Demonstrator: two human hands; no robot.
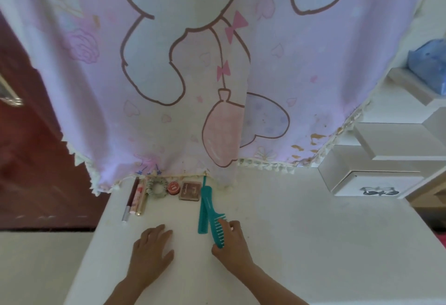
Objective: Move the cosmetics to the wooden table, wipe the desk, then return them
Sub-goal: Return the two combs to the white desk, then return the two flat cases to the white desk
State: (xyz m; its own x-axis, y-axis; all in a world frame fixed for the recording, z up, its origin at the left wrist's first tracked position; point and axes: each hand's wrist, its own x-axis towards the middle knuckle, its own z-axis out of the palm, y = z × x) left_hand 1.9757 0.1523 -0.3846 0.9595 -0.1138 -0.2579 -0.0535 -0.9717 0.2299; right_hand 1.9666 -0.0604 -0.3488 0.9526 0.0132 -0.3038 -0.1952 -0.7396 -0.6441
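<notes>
Right-hand grip (231,244) round teal brush (210,210) head, handle lengthwise toward curtain (169,87); left hand (152,249) flat.

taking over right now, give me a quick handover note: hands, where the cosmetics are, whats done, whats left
Left hand: open, flat on the white desk, holding nothing.
Right hand: grips the head of the teal brush, beside the teal comb.
Along the desk's back edge: slim tubes, scrunchie, round red pot, brown palette.
Done: cannot tell; no wooden table or wiping cloth is in view.
Left: probably moving everything off, wiping, returning, unless that has already happened.
</notes>
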